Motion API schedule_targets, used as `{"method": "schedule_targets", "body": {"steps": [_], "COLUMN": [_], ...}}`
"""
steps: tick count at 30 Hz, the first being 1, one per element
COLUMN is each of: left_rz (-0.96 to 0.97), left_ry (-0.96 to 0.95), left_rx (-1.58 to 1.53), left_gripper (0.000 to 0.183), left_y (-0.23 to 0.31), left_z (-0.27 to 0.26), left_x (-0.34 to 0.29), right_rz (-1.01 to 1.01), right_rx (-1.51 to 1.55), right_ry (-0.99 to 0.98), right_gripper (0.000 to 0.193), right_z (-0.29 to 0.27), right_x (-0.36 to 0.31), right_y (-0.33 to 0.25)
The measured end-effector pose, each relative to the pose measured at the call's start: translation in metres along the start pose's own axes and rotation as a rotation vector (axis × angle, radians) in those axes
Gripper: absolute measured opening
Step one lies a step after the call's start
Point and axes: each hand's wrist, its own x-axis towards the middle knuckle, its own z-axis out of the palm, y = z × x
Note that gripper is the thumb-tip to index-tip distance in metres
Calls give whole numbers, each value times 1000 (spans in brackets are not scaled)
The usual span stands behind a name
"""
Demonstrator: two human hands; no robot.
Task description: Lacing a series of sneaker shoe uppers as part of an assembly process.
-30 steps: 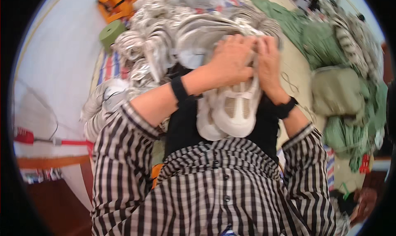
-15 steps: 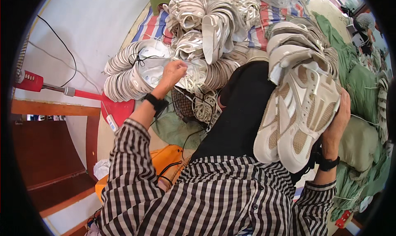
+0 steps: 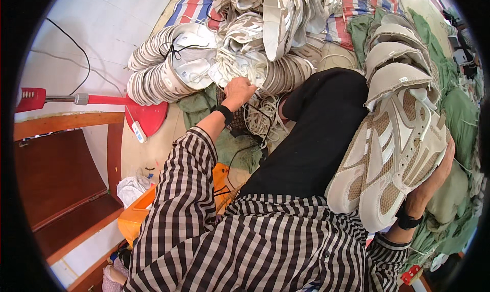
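Observation:
My left hand (image 3: 239, 91) reaches to the lower edge of a loose bunch of cream shoelaces (image 3: 232, 66), fingers curled in on the strands. Those laces lie over nested shoe uppers (image 3: 286, 72), and more cord hangs below in a tangle (image 3: 261, 122). On my right thigh leans a long stack of beige and white sneaker uppers (image 3: 380, 156) with mesh panels, the front pair facing up, toes toward me. My right hand (image 3: 434, 177) clasps the stack from its right side; some of its fingers are hidden behind the uppers.
Bundles of uppers (image 3: 166, 72), one tied with black cord, and a heap (image 3: 286, 21) lie ahead on a striped sheet (image 3: 196, 7). Green sacks (image 3: 459, 118) line the right. A red fan base (image 3: 148, 115), white controller (image 3: 138, 132) and orange plastic item (image 3: 135, 218) are at left.
My left hand has moved right and down from beside the tied bundle to the shoelaces, its fingers curling onto them. The stack and my right hand sit slightly further right as the view shifts.

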Motion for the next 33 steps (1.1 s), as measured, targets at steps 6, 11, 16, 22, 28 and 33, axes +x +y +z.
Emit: {"method": "schedule_targets", "body": {"steps": [6, 11, 16, 22, 28, 33], "left_rz": [131, 425, 525, 806, 1333, 1199], "left_ry": [229, 85, 173, -481, -846, -926], "left_rx": [4, -46, -90, -602, -744, -571], "left_gripper": [20, 16, 13, 15, 12, 16], "left_y": [-20, 24, 49, 169, 202, 195], "left_z": [1, -52, -83, -161, -176, -216], "left_x": [-6, -43, -59, -195, -298, -288], "right_rz": [62, 232, -100, -383, -256, -315], "right_rx": [161, 475, 302, 368, 614, 520], "right_ry": [25, 70, -4, -408, -1300, -1117], "right_gripper": [38, 34, 30, 48, 67, 14], "right_z": [3, -2, -12, -50, -53, -111], "right_x": [-1, -4, -15, -80, -120, -119], "right_y": [5, 7, -4, -55, -84, -58]}}
